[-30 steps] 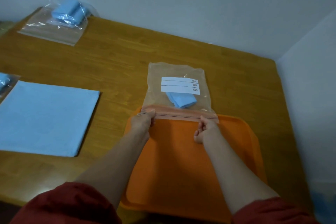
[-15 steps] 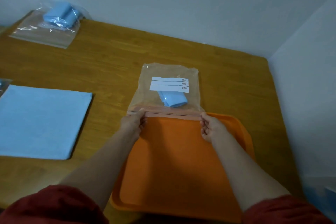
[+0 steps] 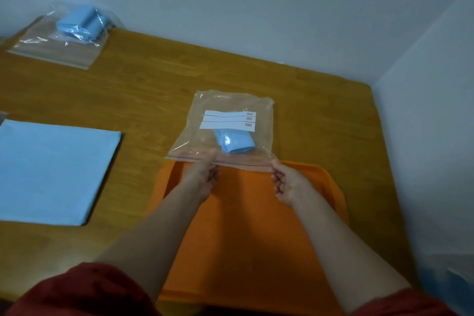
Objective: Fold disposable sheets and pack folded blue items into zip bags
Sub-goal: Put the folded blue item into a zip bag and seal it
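- Head view: your left hand is on the zip bag, thumb and fingertips clamped on the zip strip left of its middle.
- Your right hand pinches the right end of the same strip: thumb on top, fingers curled under. It's a bit blurred there.
- The hands are apart, with a length of strip between them.
- The bag lies flat on the wooden table, zip edge toward you and overlapping the far rim of the orange tray.
- A folded blue item is inside the bag, near the zip end and partly under the white label.
- Both forearms reach over the tray; red sleeves show at the bottom edge.
- A flat blue sheet lies on the table to your left, well apart from the tray.
- A second zip bag with blue folded items inside sits at the far left corner, by the wall.
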